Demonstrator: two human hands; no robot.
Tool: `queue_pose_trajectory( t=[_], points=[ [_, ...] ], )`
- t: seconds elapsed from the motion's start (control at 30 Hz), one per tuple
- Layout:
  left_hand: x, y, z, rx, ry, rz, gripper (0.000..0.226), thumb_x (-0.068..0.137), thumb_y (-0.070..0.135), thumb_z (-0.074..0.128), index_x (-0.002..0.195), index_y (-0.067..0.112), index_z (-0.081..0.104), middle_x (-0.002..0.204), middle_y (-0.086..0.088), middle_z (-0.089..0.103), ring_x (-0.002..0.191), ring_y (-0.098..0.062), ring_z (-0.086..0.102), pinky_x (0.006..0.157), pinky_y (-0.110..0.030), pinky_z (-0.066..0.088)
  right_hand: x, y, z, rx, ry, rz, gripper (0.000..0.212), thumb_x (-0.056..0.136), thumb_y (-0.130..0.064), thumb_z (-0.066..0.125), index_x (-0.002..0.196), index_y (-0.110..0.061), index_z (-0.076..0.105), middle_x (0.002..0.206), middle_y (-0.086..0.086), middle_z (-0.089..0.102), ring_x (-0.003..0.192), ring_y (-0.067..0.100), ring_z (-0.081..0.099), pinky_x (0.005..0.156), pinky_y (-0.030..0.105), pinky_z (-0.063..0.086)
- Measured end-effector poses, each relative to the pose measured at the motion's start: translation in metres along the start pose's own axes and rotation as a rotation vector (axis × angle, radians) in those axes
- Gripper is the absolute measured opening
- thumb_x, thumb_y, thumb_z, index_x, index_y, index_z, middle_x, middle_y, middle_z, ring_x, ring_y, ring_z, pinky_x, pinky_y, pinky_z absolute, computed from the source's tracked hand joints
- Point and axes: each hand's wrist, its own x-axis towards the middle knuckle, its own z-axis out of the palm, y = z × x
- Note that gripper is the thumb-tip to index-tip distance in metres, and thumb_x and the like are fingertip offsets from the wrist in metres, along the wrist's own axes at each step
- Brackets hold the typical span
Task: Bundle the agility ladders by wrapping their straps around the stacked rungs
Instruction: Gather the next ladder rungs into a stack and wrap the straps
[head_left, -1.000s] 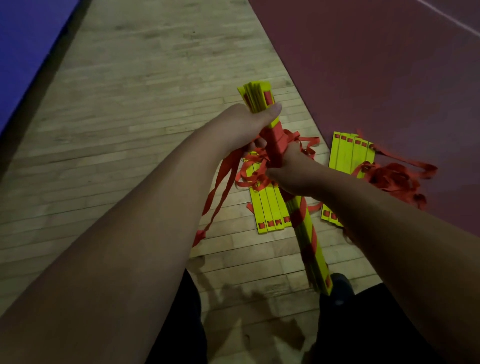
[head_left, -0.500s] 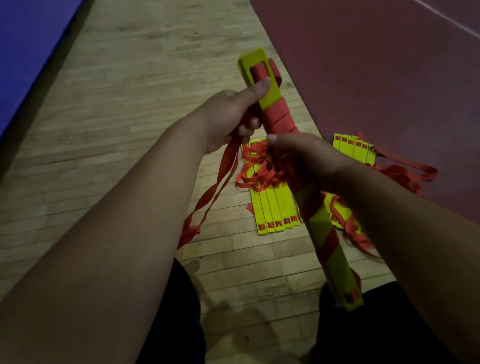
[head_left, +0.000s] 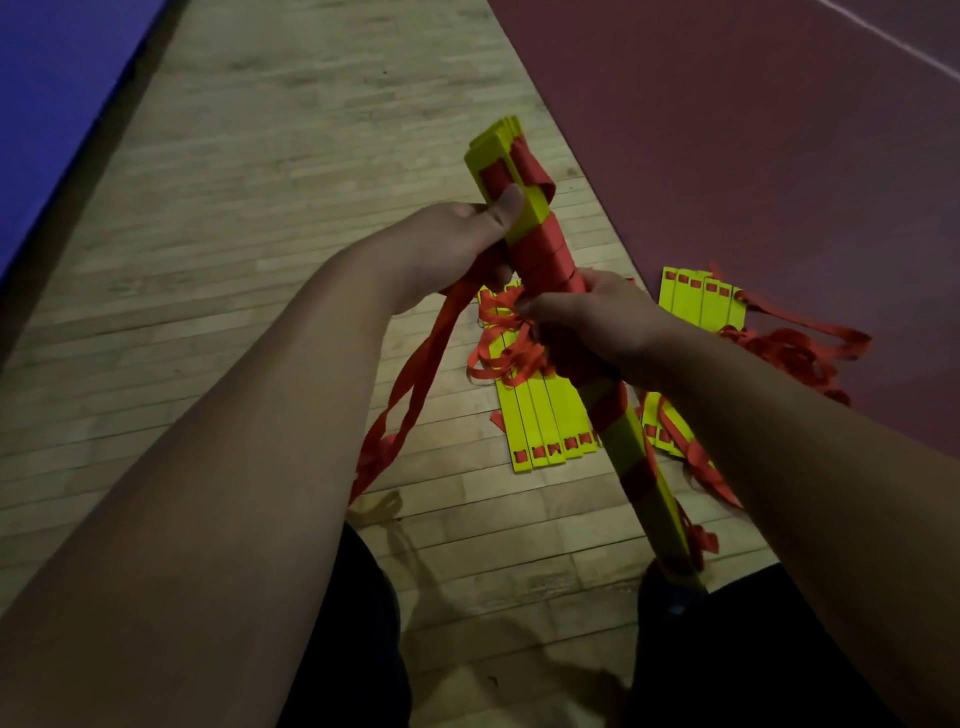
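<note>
right hand (head_left: 587, 322) covers rung bundle (head_left: 543, 247) middle; its bottom end lost in dark; right floor ladder (head_left: 711, 309) partly behind forearm (head_left: 769, 426).

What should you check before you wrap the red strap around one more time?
1. Left hand grips the stacked rungs near the top: ok.
2. Right hand holds their middle: ok.
3. Upper wraps lie snug, side by side: ok.
4. Loose strap hangs free below the left hand: ok. Whether its bunched end is knotted: cannot tell.
5. Lower half covered: not ok, wide yellow gaps show between the bands.
6. Nearer floor ladder and farther floor ladder bundled: not ok, their straps lie loose.
</note>
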Motion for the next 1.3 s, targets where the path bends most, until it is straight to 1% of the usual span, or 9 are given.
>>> queue_pose_trajectory(
  t=[0.17,0.43,0.57,0.73,0.87,0.97,1.07,1.17,1.3],
  points=[
    [-0.003,-0.001,-0.001,0.034,-0.01,-0.025,0.073,0.102,0.082,0.031,0.109,0.028,0.078,0.098,0.013,0.082,0.118,-0.015,0.07,0.11,-0.053,0.05,-0.002,0.0,0.004,-0.011,-0.005,0.021,0.037,0.091,-0.03,0.082,0.119,-0.013,0.064,0.089,0.013,0.071,0.071,0.028,0.071,0.073,0.045,0.061],
    [0.0,-0.008,-0.001,-0.151,-0.079,-0.095,0.073,0.099,0.079,0.044,0.137,0.021,0.066,0.103,0.005,0.083,0.126,-0.027,0.068,0.111,-0.065,0.049,-0.001,0.002,0.005,-0.049,0.009,0.027,0.037,0.092,-0.031,0.082,0.12,-0.014,0.063,0.091,0.013,0.072,0.071,0.026,0.072,0.071,0.042,0.061],
    [0.002,-0.011,0.001,-0.201,-0.103,-0.09,0.071,0.099,0.079,0.046,0.132,0.019,0.066,0.103,0.001,0.083,0.109,-0.022,0.077,0.098,-0.057,0.059,-0.002,0.002,0.007,-0.099,0.044,0.018,0.035,0.093,-0.032,0.081,0.119,-0.017,0.063,0.092,0.013,0.074,0.069,0.023,0.072,0.066,0.037,0.061],
    [0.005,-0.007,0.005,-0.248,-0.046,-0.086,0.07,0.101,0.073,0.053,0.119,0.007,0.067,0.087,-0.006,0.075,0.081,-0.025,0.076,0.089,-0.055,0.065,0.002,0.005,0.01,-0.265,0.183,-0.026,0.027,0.095,-0.034,0.08,0.112,-0.023,0.062,0.092,0.01,0.074,0.067,0.017,0.066,0.056,0.029,0.051],
    [0.001,0.001,0.011,-0.391,-0.043,-0.101,0.054,0.105,0.058,0.06,0.116,0.005,0.063,0.081,-0.009,0.068,0.071,-0.024,0.072,0.075,-0.049,0.068,0.007,0.009,0.011,-0.336,0.216,-0.011,0.036,0.09,-0.034,0.086,0.111,-0.023,0.059,0.095,0.01,0.074,0.068,0.017,0.065,0.052,0.026,0.048],
    [0.001,0.002,0.013,-0.362,-0.009,-0.115,0.051,0.105,0.059,0.061,0.11,0.008,0.064,0.081,-0.006,0.067,0.06,-0.015,0.063,0.056,-0.032,0.058,0.011,0.013,0.013,-0.394,0.224,0.001,0.051,0.085,-0.02,0.09,0.122,-0.02,0.056,0.1,0.009,0.072,0.078,0.02,0.071,0.06,0.03,0.052],
    [0.004,0.002,0.012,-0.317,0.005,-0.128,0.061,0.098,0.068,0.065,0.113,0.01,0.069,0.084,-0.004,0.069,0.059,-0.012,0.057,0.052,-0.028,0.048,0.013,0.018,0.015,-0.413,0.219,0.002,0.058,0.085,-0.013,0.09,0.127,-0.018,0.051,0.106,0.009,0.069,0.085,0.022,0.071,0.064,0.032,0.053],
    [0.004,0.007,0.013,-0.359,-0.013,-0.162,0.075,0.092,0.079,0.064,0.115,0.009,0.074,0.083,-0.004,0.071,0.062,-0.013,0.059,0.053,-0.026,0.047,0.014,0.02,0.015,-0.452,0.241,-0.016,0.061,0.086,-0.014,0.089,0.129,-0.019,0.045,0.108,0.007,0.065,0.086,0.019,0.069,0.062,0.03,0.05],
    [0.008,0.003,0.022,-0.338,0.093,-0.197,0.069,0.089,0.077,0.071,0.108,0.011,0.077,0.078,-0.003,0.073,0.061,-0.013,0.06,0.052,-0.026,0.047,0.01,0.016,0.016,-0.472,0.196,0.002,0.054,0.095,-0.023,0.08,0.13,-0.021,0.039,0.106,0.006,0.063,0.084,0.019,0.068,0.061,0.03,0.051]
  ],
)
